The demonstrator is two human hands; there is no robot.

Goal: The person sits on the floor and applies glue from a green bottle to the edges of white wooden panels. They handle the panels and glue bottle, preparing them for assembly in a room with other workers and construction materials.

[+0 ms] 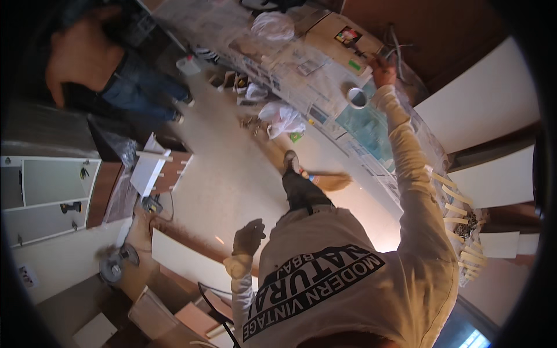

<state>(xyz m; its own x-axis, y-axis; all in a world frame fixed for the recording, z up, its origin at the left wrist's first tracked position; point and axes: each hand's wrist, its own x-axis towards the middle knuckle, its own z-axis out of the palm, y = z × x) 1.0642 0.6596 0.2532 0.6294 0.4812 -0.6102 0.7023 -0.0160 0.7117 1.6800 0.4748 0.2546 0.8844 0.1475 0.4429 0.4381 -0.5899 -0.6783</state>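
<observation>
My right arm stretches out over a long counter [278, 78] covered with sheets of paper or plastic. At its far end my right hand [383, 71] is at the edge of a flat cardboard box [328, 36], its fingers bent together around something small I cannot make out. A round open tin [357, 98] stands just beside that wrist, next to a teal, glassy-looking panel [371, 130]. My left hand [249, 236] hangs low beside my body with its fingers curled in. Nothing shows sticking out of it, and it touches nothing.
A co-worker [93, 58] bends forward at the far left. Plastic bags [282, 119] and a broom head [331, 181] lie on the floor. Left stand a white cabinet [52, 180], power tools [119, 264] and boards [185, 261]. Pale panels [481, 95] lean at the right.
</observation>
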